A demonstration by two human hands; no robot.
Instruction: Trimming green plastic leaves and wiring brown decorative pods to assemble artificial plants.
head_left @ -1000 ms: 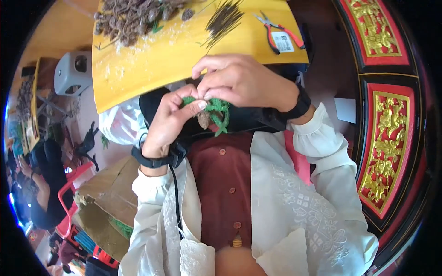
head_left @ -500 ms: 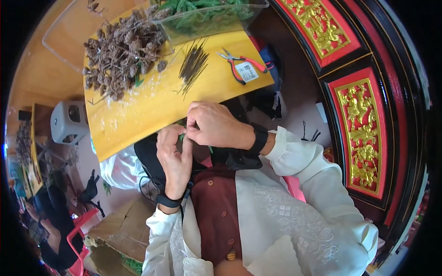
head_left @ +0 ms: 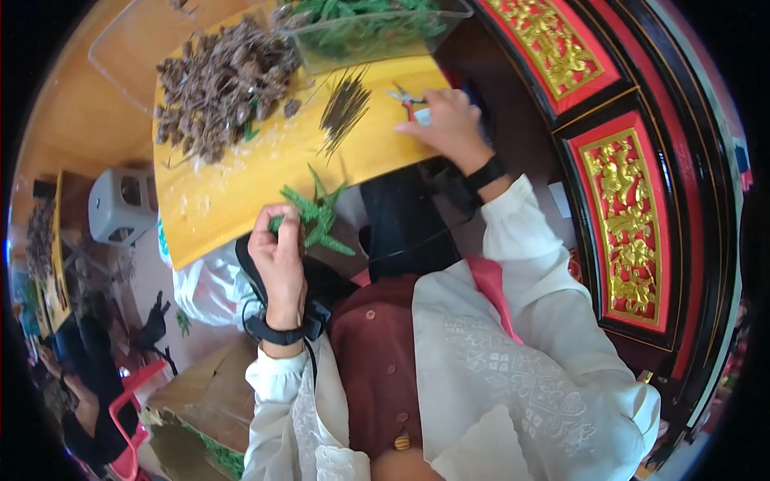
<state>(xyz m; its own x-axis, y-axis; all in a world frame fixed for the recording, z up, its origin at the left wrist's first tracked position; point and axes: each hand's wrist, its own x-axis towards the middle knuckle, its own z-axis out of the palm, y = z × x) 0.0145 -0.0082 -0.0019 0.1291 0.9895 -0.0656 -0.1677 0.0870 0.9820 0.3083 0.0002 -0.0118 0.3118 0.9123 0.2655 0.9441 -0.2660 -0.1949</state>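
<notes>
Head: two hands (head_left: 279, 248), one held sprig (head_left: 319, 215), one pliers (head_left: 404, 97).

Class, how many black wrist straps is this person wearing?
2. One black strap sits behind the left hand, which holds a green needle-leaved sprig; another black strap sits behind the right hand, partly covering red-handled metal pliers. White sleeves could hide more.

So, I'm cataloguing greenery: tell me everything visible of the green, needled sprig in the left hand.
The green, needled sprig looks plastic. Several bristly, tapering fronds spread from the bare left hand pinching it, one pointing up, another slanting down right. The hand hides part of it. It appears over the near edge of the yellow wooden-looking table; contact there is unclear.
</notes>
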